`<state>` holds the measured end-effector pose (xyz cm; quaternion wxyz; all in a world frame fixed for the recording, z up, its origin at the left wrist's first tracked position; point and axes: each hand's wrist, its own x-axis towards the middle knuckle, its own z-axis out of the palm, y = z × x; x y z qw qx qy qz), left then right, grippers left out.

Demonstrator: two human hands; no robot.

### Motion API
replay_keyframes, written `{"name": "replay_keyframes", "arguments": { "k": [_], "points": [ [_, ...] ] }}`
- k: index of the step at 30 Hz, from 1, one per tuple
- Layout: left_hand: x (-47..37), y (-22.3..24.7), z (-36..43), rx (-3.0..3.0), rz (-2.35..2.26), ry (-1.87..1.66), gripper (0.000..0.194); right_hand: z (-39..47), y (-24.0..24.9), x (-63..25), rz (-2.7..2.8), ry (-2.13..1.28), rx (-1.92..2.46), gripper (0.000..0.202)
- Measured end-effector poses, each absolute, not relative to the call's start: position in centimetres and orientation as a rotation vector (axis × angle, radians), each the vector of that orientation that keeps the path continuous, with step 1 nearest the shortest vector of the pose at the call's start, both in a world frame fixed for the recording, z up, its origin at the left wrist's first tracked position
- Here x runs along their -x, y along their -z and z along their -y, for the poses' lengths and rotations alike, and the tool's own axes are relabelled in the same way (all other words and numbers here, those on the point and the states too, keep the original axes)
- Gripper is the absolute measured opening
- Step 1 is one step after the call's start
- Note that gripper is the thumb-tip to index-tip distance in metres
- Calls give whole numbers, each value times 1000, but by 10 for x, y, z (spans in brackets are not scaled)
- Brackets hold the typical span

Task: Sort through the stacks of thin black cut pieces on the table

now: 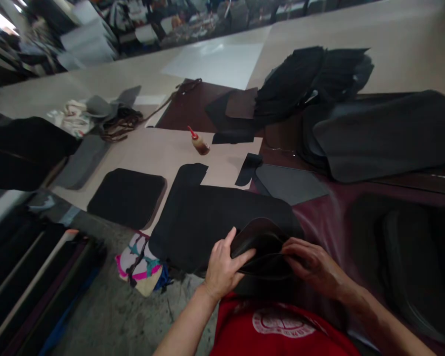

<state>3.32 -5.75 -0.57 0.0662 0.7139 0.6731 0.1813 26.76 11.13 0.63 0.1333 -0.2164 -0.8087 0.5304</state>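
Close to my body at the table's near edge, both hands grip a dark leather piece with a curved top edge. It bulges apart in the middle, leaving a dark gap between its layers. My left hand pinches its left side, thumb and fingers on either side of the material. At the right end, the fingers of my right hand are closed on the edge of the same piece. Beneath and beyond it lies a large black flat panel. What the leather piece forms as a whole is unclear.
A glue bottle with a red nozzle lies beyond the panel. Left is a stack of black pieces; right, dark sheets and a grey piece. Bunched black material sits farther back. Rolls and colourful scraps are lower left.
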Motion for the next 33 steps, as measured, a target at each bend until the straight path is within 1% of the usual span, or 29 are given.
{"name": "replay_keyframes", "arguments": {
  "k": [8,10,13,16,19,22,25,27,30,31,33],
  "points": [
    [-32,9,59,-2148,-2025,-547,55,-112,-4,-267,2327,-1573,644,13],
    [-32,10,59,-2163,-2025,-541,58,-112,-4,-265,2331,-1555,670,13],
    [-32,13,62,-2185,-2053,-531,66,-113,-3,-257,2377,-1417,728,14],
    [-30,16,66,-2245,-2060,-574,63,-119,1,-243,2455,-1230,778,15],
    [-28,15,66,-2259,-2060,-549,62,-126,5,-228,2492,-1175,831,15],
    [-28,11,63,-2252,-2041,-551,62,-131,4,-225,2466,-1254,858,14],
    [-29,9,60,-2202,-2022,-578,55,-133,-7,-241,2322,-1425,824,11],
    [-30,8,57,-2153,-2030,-571,52,-132,-19,-257,2254,-1552,753,17],
    [-30,6,55,-2101,-2035,-559,53,-127,-31,-276,2314,-1712,635,27],
    [-30,5,54,-2089,-2038,-558,55,-124,-31,-280,2362,-1724,600,28],
    [-30,4,53,-2077,-2030,-554,56,-118,-24,-281,2424,-1675,569,24]
  ]
}}
